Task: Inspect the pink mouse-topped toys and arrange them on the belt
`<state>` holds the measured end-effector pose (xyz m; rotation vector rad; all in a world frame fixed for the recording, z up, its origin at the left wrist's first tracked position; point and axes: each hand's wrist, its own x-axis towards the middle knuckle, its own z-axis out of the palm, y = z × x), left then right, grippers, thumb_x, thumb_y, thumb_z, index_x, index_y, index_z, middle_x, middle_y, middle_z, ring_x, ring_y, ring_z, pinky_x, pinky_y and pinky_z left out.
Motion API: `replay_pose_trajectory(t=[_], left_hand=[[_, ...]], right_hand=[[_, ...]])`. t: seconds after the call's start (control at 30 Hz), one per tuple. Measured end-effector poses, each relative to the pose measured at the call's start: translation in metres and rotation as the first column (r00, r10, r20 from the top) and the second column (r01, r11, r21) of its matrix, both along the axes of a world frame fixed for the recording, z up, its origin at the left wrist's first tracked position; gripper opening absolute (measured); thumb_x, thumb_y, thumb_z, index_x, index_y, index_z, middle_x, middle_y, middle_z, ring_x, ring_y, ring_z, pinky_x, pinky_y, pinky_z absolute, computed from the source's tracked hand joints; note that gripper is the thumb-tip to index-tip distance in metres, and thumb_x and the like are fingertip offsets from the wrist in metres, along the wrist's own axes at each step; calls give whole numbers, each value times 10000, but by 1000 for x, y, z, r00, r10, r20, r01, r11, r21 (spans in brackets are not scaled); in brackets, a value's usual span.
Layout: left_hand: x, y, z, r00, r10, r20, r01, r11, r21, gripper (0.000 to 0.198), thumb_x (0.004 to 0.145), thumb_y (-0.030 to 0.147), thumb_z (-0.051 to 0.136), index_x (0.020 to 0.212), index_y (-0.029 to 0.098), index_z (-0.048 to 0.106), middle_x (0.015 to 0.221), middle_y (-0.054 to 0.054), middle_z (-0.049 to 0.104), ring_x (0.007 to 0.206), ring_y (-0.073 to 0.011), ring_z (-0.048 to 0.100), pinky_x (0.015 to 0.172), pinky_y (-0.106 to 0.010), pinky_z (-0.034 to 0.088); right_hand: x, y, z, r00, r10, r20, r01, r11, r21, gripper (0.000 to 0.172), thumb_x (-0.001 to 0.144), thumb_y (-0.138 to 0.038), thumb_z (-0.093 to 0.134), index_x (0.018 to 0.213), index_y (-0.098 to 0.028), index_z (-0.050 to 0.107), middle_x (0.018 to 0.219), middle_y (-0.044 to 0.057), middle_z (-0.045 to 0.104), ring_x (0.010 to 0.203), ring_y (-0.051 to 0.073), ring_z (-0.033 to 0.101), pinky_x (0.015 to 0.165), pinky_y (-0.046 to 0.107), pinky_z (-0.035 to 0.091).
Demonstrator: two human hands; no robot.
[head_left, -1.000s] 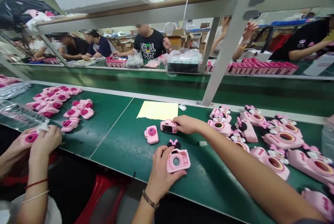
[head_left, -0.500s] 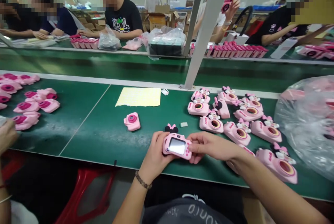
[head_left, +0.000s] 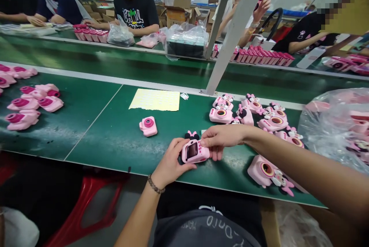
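Observation:
Both my hands grip one pink toy camera in a silicone case [head_left: 195,151] with black mouse ears and a pink bow, just above the green table's [head_left: 115,135] near edge. Its screen side faces me. My left hand [head_left: 170,161] holds its left end with the thumb on top. My right hand [head_left: 222,139] pinches the top right corner from above. A bare pink camera [head_left: 148,126] lies lens up to the left of my hands. Several pink mouse-eared cases [head_left: 261,116] lie to the right.
A yellow sheet [head_left: 155,99] lies at the table's back. More pink cameras [head_left: 31,101] lie at the far left. A clear plastic bag [head_left: 337,128] of pink cases sits at the right. A slanted white post [head_left: 230,32] rises behind. Several people work across the green belt [head_left: 144,68].
My hands carried the camera, screen toward me, into the pink case I held and now press it in. The view dropped and shifted right; the co-worker's hands at left left the frame.

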<state>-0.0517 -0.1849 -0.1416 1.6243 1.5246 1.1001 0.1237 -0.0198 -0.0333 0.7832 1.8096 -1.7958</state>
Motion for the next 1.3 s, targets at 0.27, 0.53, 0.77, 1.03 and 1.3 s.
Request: replay_pose_trajectory(t=[0.27, 0.53, 0.77, 1.03, 1.3], left_hand=[[-3, -2, -1, 999, -10, 40, 10, 1000, -10, 715, 718, 326, 863, 1344, 271, 520, 1285, -66, 487, 1195, -246, 546, 1069, -426, 485], [-2, -1, 1, 1000, -2, 30, 3, 1000, -18, 731, 706, 302, 871, 1352, 278, 527, 1220, -56, 516, 1139, -233, 566, 1040, -422, 498], [0, 0, 1, 999, 38, 7, -38, 999, -22, 724, 694, 329, 878, 1334, 289, 540, 1205, -47, 528, 1119, -228, 571, 1012, -413, 505], [2, 1, 5, 998, 51, -26, -50, 998, 46, 654, 735, 292, 848, 1310, 276, 536, 1239, -63, 541, 1162, -248, 559, 1034, -436, 480], [18, -15, 19, 999, 16, -43, -11, 994, 112, 693, 808, 362, 782, 1399, 290, 428, 1385, -104, 450, 1306, -279, 467, 1114, -466, 417]], right_hand=[[1, -17, -4, 997, -62, -35, 66, 989, 131, 436, 838, -604, 655, 820, -171, 600, 720, 45, 657, 698, 193, 658, 675, 345, 590], [16, -30, -13, 982, -170, -80, 182, 967, 176, 342, 877, -510, 642, 898, -174, 586, 848, 55, 689, 712, 178, 676, 671, 319, 584], [14, -26, -17, 989, -87, -123, 116, 961, 251, 302, 899, -477, 609, 850, -181, 576, 774, 37, 649, 692, 179, 653, 616, 301, 561], [32, -51, -52, 867, -368, -334, 476, 809, 344, 379, 877, -503, 647, 1061, -196, 525, 888, 33, 619, 722, 161, 585, 523, 241, 469], [44, -95, -69, 597, -589, -544, 577, 787, -218, 515, 854, -436, 732, 1250, -256, 455, 1188, 52, 602, 1014, 190, 616, 872, 338, 510]])
